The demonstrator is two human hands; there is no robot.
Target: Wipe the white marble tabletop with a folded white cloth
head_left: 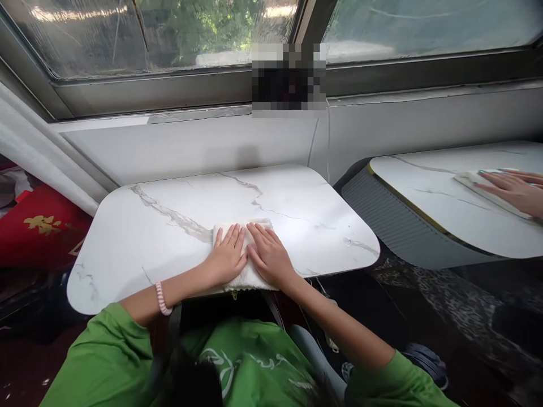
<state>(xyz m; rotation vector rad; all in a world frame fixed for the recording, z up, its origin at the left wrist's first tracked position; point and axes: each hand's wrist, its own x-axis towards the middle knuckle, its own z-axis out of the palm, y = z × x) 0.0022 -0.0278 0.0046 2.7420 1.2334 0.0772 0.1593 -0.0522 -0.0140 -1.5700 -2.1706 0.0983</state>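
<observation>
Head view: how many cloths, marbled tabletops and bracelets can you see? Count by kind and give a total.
Cloths: 2
Marbled tabletops: 2
Bracelets: 1
Total: 5

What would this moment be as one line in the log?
left hand: flat on white cloth | right hand: flat on same cloth | surface: marbled table | nearby: other person's hands on another cloth

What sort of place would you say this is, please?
An indoor room, perhaps a shared workroom: a white table, a second table beside it, and windows above them.
</observation>
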